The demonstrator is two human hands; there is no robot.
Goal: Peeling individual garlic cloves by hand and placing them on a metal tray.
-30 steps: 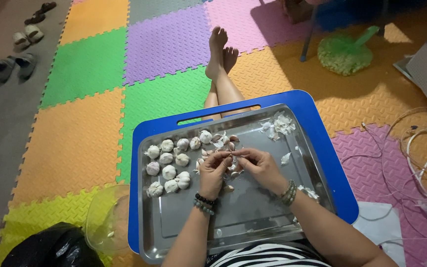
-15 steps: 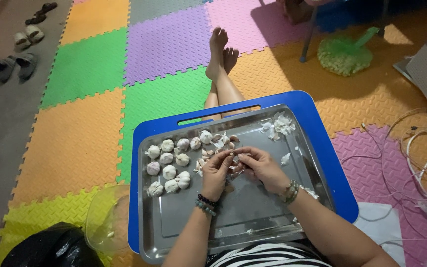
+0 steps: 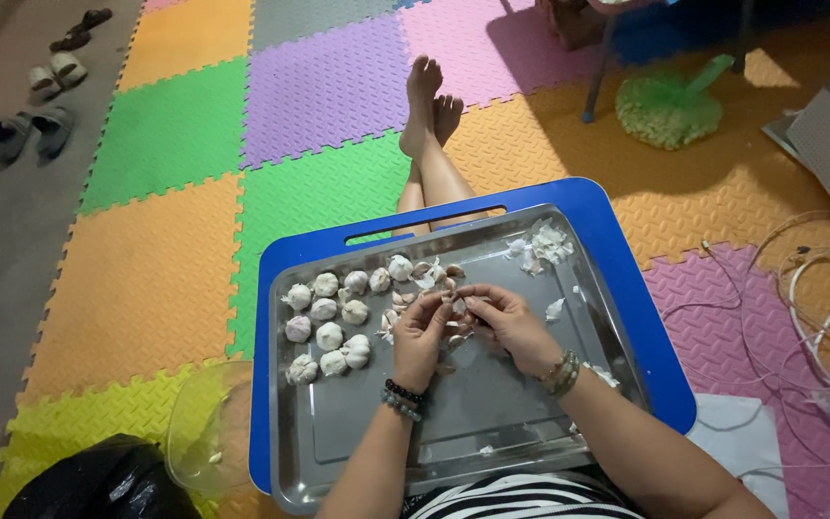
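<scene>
Now sitting on the coloured foam floor mats (image 3: pixel 146 279) with bare legs stretched forward and feet (image 3: pixel 431 96) crossed at the ankles. Holding both forearms over the steel tray (image 3: pixel 492 423), which is resting on a blue lap table (image 3: pixel 626 288) above the thighs.

Bending the left hand (image 3: pixel 422 332) slightly inward at the wrist, back of the hand turned up, fingers curled and pressed together around a small piece of garlic (image 3: pixel 455 306), thumb side facing the other hand. Wearing dark bead bracelets (image 3: pixel 402 397) on this wrist.

Reaching with the right hand (image 3: pixel 506 319) from the right side, palm down, fingers bent and closing at the tips on the same piece of garlic, so both hands meeting just above the middle of the tray. Exact shape of the piece mostly hidden by the fingers. Wearing a greenish bead bracelet (image 3: pixel 563 372) here.

Lying to the left of the hands, whole garlic bulbs (image 3: pixel 329 327) in loose rows on the tray. Lying near the far right corner, a small heap of white garlic skins (image 3: pixel 545 245). Scattering just under the fingertips, some separated cloves (image 3: pixel 405 300).

Standing beside the table on the left, a clear plastic bowl (image 3: pixel 206 432) and a black bag (image 3: pixel 98 481). Lying far left on the grey floor, some sandals (image 3: pixel 31 125).
</scene>
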